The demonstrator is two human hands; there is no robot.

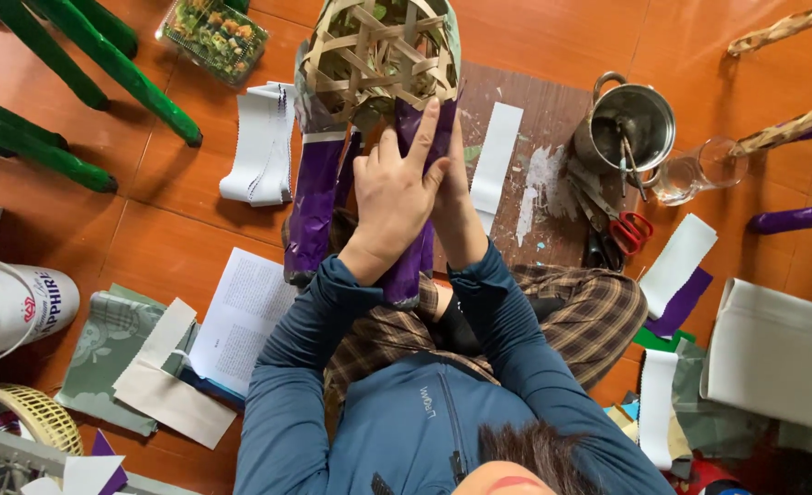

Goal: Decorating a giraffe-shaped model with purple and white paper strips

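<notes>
A woven bamboo frame [378, 55] stands in front of me on a brown board [534, 128]. Purple paper strips [316, 197] hang from its lower edge. My left hand [392, 188] lies flat on a purple strip [441, 124], fingers pointing up, pressing it against the frame. My right hand [453, 183] is mostly hidden behind the left and touches the same strip from the right side. Both forearms wear blue sleeves.
A steel pot [630, 124] with tools, red-handled scissors [628, 231] and a glass cup [695, 170] sit to the right. White paper strips [261, 142], an open book [241, 316], green chair legs [76, 82] and a white tub [7, 307] lie to the left. Paper scraps [676, 275] lie at right.
</notes>
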